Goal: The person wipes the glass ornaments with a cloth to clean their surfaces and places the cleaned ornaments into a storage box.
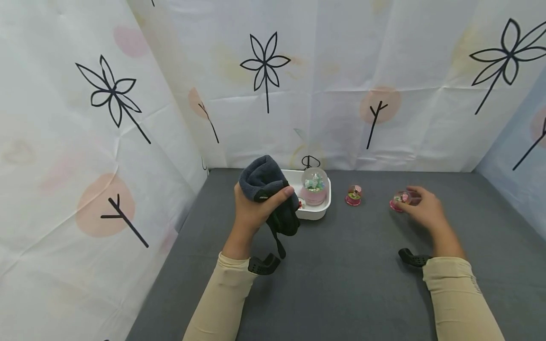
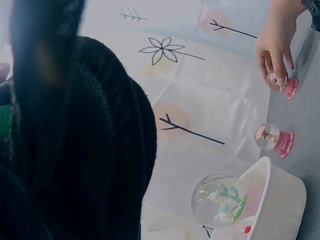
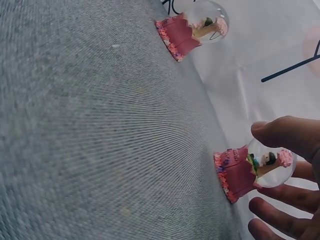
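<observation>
My left hand (image 1: 251, 208) grips a dark, soft fabric bundle (image 1: 277, 208) with a fuzzy grey-blue fold on top and a strap hanging below. It is held up in front of the white tray, and in the left wrist view the dark fabric (image 2: 100, 140) fills the left side. My right hand (image 1: 426, 210) holds a small snow globe (image 3: 240, 172) with a pink base, thumb on one side of the clear ball and fingers on the other. The base is down at the grey table. Inside the ball is a tiny figure with pink blossom.
A similar small snow globe (image 1: 353, 195) stands between the right hand and the tray. The white tray (image 1: 313, 214) at the back holds a larger snow globe (image 1: 314, 185) with a pink base, and a small red-and-white item (image 2: 247, 230). Patterned white cloth (image 1: 332, 128) hangs behind the table.
</observation>
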`<state>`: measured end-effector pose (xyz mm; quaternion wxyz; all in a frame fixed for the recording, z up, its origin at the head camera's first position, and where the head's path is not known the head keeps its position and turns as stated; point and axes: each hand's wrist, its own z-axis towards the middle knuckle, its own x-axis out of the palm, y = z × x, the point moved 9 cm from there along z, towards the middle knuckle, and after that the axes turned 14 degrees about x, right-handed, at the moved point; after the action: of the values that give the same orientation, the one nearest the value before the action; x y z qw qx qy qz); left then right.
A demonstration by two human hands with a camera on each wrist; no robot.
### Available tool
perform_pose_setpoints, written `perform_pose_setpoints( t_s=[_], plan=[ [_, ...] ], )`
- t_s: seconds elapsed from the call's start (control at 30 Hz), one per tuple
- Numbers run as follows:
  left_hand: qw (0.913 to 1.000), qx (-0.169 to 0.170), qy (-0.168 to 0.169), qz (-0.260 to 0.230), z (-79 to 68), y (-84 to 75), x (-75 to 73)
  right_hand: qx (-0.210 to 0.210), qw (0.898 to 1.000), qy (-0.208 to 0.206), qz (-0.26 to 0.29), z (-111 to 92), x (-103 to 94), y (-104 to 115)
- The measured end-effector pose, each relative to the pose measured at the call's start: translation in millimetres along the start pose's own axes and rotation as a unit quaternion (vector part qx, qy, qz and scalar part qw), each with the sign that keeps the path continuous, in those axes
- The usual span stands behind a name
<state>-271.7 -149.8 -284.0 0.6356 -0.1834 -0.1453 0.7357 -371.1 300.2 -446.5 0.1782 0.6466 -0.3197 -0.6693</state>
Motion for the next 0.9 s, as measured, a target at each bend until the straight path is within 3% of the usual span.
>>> perform_pose_setpoints(
  t_s=[0.2, 0.6, 0.9],
  plan=[
    [1.0, -0.004, 0.001, 0.002, 0.2, 0.9, 0.3, 0.019, 1.0, -0.001, -0.002, 2.5, 5.8, -3.6],
    [0.9999, -0.011, 0.003, 0.003, 0.6, 4.5, 1.6, -0.015, 1.0, -0.017, -0.006, 4.6, 9.1, -1.5],
    [0.9999, -0.007, 0.003, -0.007, -0.4, 3.8, 2.0, -0.009, 1.0, -0.022, -0.014, 5.0, 10.4, -4.4]
  ],
)
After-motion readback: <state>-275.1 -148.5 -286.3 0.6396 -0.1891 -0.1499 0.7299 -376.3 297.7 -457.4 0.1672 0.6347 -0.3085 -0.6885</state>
